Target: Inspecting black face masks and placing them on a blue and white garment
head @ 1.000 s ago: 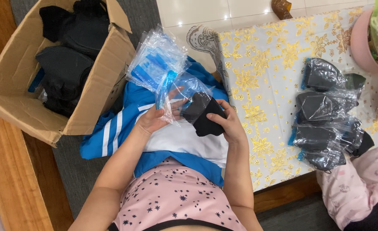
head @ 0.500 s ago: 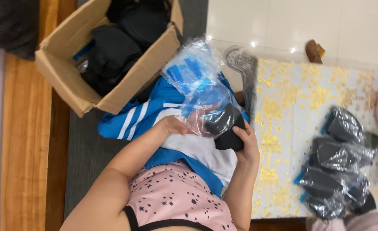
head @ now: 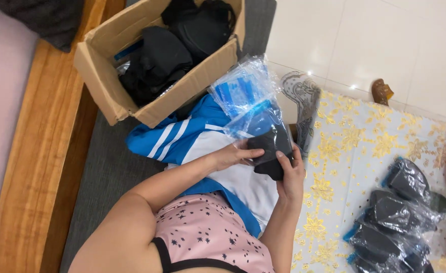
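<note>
A folded black garment [head: 270,151] sits partly inside a clear plastic bag [head: 263,126] over my lap. My left hand [head: 231,154] grips the bag's edge and the garment from the left. My right hand [head: 289,169] clasps the garment's lower end from the right. A loose stack of clear bags with blue print [head: 243,93] lies just above, on a blue and white jacket [head: 192,139] spread across my knees.
An open cardboard box [head: 111,76] of black garments stands at the upper left on grey carpet. Several bagged black garments [head: 394,222] are piled on a white and gold mat [head: 349,151] at the lower right. A wooden ledge [head: 36,151] runs down the left.
The view has swung left and down, so the box and mat shifted right. The black garment has slid deeper into the clear bag, with both hands staying on it.
</note>
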